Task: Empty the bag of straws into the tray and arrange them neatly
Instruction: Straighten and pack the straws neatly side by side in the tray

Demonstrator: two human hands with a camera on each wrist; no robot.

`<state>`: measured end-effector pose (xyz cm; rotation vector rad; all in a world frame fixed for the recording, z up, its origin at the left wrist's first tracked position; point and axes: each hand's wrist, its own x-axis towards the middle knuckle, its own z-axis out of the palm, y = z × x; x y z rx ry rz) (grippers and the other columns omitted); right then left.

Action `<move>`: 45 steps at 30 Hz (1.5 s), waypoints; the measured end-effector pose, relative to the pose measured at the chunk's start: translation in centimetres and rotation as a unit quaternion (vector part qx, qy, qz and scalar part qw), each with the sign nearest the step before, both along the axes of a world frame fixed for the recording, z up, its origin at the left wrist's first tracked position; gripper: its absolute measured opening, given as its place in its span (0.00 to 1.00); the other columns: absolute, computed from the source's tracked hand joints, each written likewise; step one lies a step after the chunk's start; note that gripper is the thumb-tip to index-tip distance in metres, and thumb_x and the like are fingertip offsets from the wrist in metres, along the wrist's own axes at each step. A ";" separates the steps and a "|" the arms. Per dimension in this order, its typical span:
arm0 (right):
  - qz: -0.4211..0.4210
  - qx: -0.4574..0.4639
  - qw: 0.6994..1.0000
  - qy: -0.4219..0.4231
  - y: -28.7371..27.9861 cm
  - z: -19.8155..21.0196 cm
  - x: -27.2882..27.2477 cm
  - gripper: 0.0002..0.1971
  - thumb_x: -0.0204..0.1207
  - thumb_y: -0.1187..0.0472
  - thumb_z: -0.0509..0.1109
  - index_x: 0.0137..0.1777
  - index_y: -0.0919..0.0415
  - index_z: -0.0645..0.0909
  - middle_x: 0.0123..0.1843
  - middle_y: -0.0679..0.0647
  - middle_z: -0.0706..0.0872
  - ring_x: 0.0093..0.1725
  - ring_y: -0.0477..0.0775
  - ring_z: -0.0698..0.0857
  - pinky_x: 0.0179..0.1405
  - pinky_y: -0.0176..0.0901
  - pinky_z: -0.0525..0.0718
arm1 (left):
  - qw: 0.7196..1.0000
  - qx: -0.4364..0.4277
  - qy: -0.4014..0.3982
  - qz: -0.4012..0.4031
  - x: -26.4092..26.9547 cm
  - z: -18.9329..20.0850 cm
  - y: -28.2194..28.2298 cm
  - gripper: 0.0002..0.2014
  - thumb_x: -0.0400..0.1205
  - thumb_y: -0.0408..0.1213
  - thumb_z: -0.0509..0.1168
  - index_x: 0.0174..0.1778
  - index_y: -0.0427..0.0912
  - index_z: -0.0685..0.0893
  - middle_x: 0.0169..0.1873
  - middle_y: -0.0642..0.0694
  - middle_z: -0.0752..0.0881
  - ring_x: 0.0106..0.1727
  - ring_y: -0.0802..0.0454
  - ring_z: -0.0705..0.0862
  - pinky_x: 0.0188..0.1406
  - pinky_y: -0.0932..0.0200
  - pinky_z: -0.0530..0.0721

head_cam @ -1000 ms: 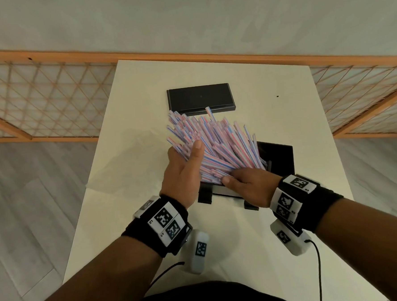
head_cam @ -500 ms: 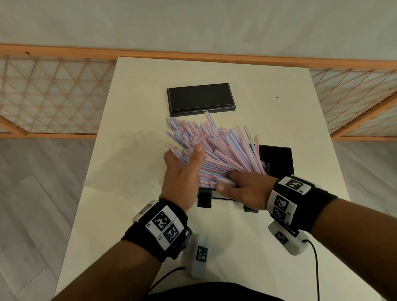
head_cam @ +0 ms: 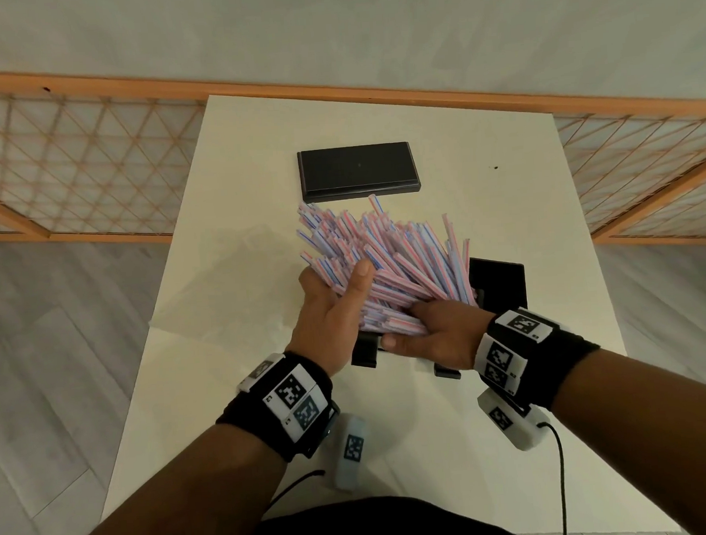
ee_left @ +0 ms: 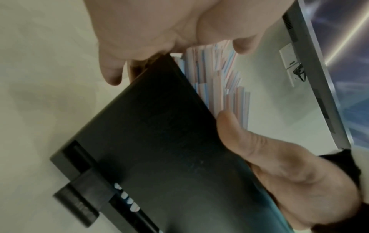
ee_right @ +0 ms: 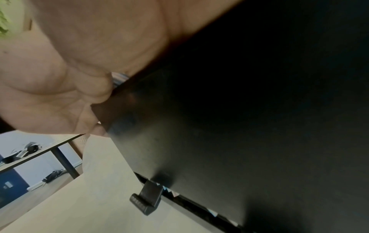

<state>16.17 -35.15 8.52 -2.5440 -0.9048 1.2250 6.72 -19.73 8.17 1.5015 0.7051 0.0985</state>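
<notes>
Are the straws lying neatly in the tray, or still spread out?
Still spread: the straws fan out crookedly above the black tray, gripped by the left hand and right hand.

From my remote seat this looks like an office or lab room; I see a cream worktable [head_cam: 229, 299] on grey plank flooring [head_cam: 54, 347], wooden lattice partitions [head_cam: 72, 168], a desk [ee_right: 38, 152] against a blue wall, and a monitor's back [ee_left: 311, 66].

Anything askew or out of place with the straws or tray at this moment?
Yes. The pink-and-blue striped straws fan out unevenly, with ends sticking well past the black rectangular tray; one straw juts toward the black flat lid. The left hand and right hand hold the pile.
</notes>
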 end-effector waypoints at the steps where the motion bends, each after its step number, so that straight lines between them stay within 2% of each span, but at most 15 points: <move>1: 0.002 -0.006 1.000 -0.010 0.0 -0.1 0.0 0.49 0.53 0.11 0.48 0.56 0.50 0.79 0.48 0.49 0.88 0.49 0.52 0.85 0.55 0.49 0.84 | 1.000 -0.003 0.001 -0.002 0.0 0.1 0.0 0.36 0.76 0.70 0.64 0.71 0.50 0.64 0.62 0.63 0.79 0.63 0.63 0.81 0.64 0.63 0.74; 4: 0.025 -0.007 0.996 -0.080 -0.2 1.0 -0.1 0.31 0.66 0.23 0.64 0.47 0.51 0.76 0.40 0.48 0.84 0.41 0.52 0.83 0.42 0.43 0.81 | 1.000 -0.004 0.000 -0.004 -0.3 0.0 0.0 0.38 0.76 0.71 0.65 0.69 0.45 0.66 0.58 0.60 0.81 0.60 0.66 0.81 0.60 0.64 0.75; 8: 0.021 0.065 0.985 -0.160 -2.0 3.2 -0.2 0.18 0.68 0.38 0.74 0.47 0.48 0.75 0.43 0.46 0.83 0.44 0.52 0.83 0.44 0.44 0.83 | 1.000 -0.002 -0.014 0.012 -0.5 0.1 0.5 0.36 0.75 0.72 0.64 0.61 0.42 0.68 0.44 0.60 0.79 0.47 0.63 0.80 0.59 0.57 0.77; 13: 0.040 0.085 0.989 -0.118 -2.0 1.6 -1.2 0.10 0.72 0.44 0.73 0.48 0.47 0.81 0.39 0.44 0.82 0.41 0.49 0.81 0.43 0.41 0.78 | 1.000 -0.014 -0.004 -0.005 -0.2 -0.4 -0.3 0.45 0.71 0.74 0.65 0.77 0.49 0.66 0.69 0.57 0.83 0.71 0.57 0.82 0.76 0.48 0.78; 16: 0.045 0.090 0.987 -0.124 -1.8 0.8 -1.3 0.14 0.73 0.44 0.71 0.55 0.46 0.81 0.40 0.44 0.83 0.42 0.50 0.82 0.45 0.43 0.82 | 1.000 -0.017 -0.001 0.001 -0.1 -0.1 -0.6 0.44 0.75 0.73 0.65 0.77 0.45 0.67 0.65 0.59 0.84 0.66 0.62 0.83 0.71 0.53 0.80; 18: 0.040 0.080 0.988 -0.124 -1.9 0.6 -1.3 0.13 0.74 0.41 0.70 0.51 0.47 0.80 0.38 0.43 0.83 0.42 0.50 0.83 0.45 0.42 0.82 | 0.999 -0.031 0.003 0.007 -0.1 0.2 -0.3 0.45 0.74 0.72 0.64 0.76 0.41 0.67 0.61 0.61 0.83 0.62 0.66 0.83 0.67 0.55 0.82; 21: 0.048 -0.005 0.989 -0.138 -1.6 0.4 -1.3 0.19 0.74 0.33 0.66 0.39 0.48 0.74 0.32 0.44 0.78 0.37 0.51 0.81 0.41 0.42 0.82 | 1.000 -0.022 0.010 -0.011 -0.3 -0.1 -0.1 0.48 0.71 0.77 0.64 0.75 0.42 0.65 0.63 0.58 0.83 0.67 0.57 0.84 0.73 0.47 0.82; 25: 0.054 0.050 0.988 -0.136 -0.9 0.3 -1.1 0.16 0.75 0.37 0.67 0.39 0.47 0.74 0.29 0.44 0.76 0.34 0.51 0.78 0.37 0.41 0.77 | 0.999 -0.028 0.021 -0.025 -0.2 -0.1 -0.1 0.43 0.74 0.76 0.64 0.71 0.44 0.65 0.62 0.56 0.83 0.68 0.52 0.83 0.71 0.46 0.82; 27: 0.053 0.012 0.989 -0.140 -1.1 0.5 -0.9 0.18 0.75 0.35 0.66 0.39 0.49 0.75 0.31 0.44 0.78 0.34 0.50 0.79 0.36 0.40 0.76 | 0.999 -0.025 0.026 -0.033 -0.3 0.2 0.0 0.39 0.75 0.71 0.61 0.68 0.42 0.65 0.55 0.57 0.82 0.62 0.57 0.83 0.64 0.57 0.81; 29: 0.054 -0.049 0.984 -0.162 -1.3 0.6 -1.0 0.22 0.74 0.31 0.65 0.40 0.51 0.76 0.33 0.46 0.81 0.36 0.51 0.81 0.35 0.40 0.78 | 0.999 -0.010 0.032 -0.038 -0.4 0.2 0.2 0.30 0.78 0.65 0.59 0.61 0.42 0.65 0.43 0.58 0.77 0.43 0.72 0.79 0.47 0.74 0.75; 31: 0.046 -0.037 0.984 -0.168 -1.3 1.0 -1.2 0.21 0.73 0.32 0.65 0.40 0.50 0.78 0.34 0.45 0.82 0.36 0.51 0.82 0.37 0.40 0.81 | 0.999 0.006 0.038 -0.033 -0.4 0.5 0.2 0.25 0.81 0.63 0.58 0.56 0.43 0.64 0.35 0.55 0.71 0.28 0.71 0.73 0.34 0.76 0.73; 32: 0.039 -0.013 0.986 -0.162 -1.3 1.2 -1.2 0.19 0.74 0.33 0.66 0.40 0.50 0.77 0.33 0.45 0.82 0.36 0.50 0.83 0.37 0.40 0.82 | 0.999 0.010 0.035 -0.028 -0.4 0.5 0.3 0.27 0.78 0.66 0.57 0.56 0.43 0.65 0.35 0.55 0.71 0.28 0.69 0.72 0.35 0.74 0.73; 36: 0.026 0.026 0.985 -0.168 -1.7 1.8 -0.9 0.15 0.74 0.38 0.69 0.42 0.47 0.73 0.32 0.43 0.78 0.36 0.50 0.80 0.33 0.36 0.74 | 0.999 0.017 0.025 -0.022 -0.5 0.3 0.5 0.41 0.75 0.76 0.55 0.65 0.41 0.68 0.44 0.54 0.80 0.46 0.58 0.80 0.54 0.53 0.80; 39: 0.020 -0.020 0.985 -0.170 -1.9 1.3 -1.2 0.19 0.72 0.32 0.67 0.42 0.49 0.76 0.35 0.44 0.83 0.39 0.50 0.83 0.38 0.40 0.82 | 0.997 0.034 0.053 -0.038 -0.3 0.3 0.2 0.51 0.67 0.83 0.51 0.72 0.43 0.64 0.55 0.52 0.83 0.58 0.51 0.83 0.64 0.46 0.80; 45: 0.015 0.072 0.991 -0.109 -1.5 0.8 -1.8 0.21 0.75 0.36 0.67 0.64 0.44 0.78 0.43 0.41 0.80 0.47 0.49 0.83 0.48 0.40 0.82 | 0.999 0.029 0.034 -0.018 -0.2 0.0 -0.5 0.47 0.67 0.83 0.50 0.74 0.52 0.64 0.68 0.50 0.80 0.68 0.48 0.81 0.75 0.41 0.78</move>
